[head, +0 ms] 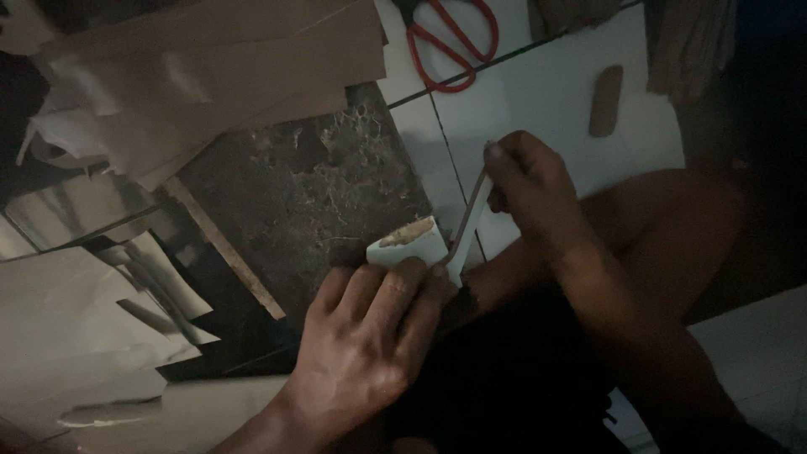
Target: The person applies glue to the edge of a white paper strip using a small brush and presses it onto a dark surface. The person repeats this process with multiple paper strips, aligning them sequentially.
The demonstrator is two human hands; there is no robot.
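Dim hands (370, 336) gripping half-hidden white piece (412, 244)

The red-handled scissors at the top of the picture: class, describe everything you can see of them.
The scissors lie flat on the white tiled floor near the top edge. Two large red loop handles show, thin and probably plastic; the blades run out of view at the top. They straddle a dark grout line. Nothing touches them: brown paper sheets lie to their left, and both hands are lower down, apart from them.
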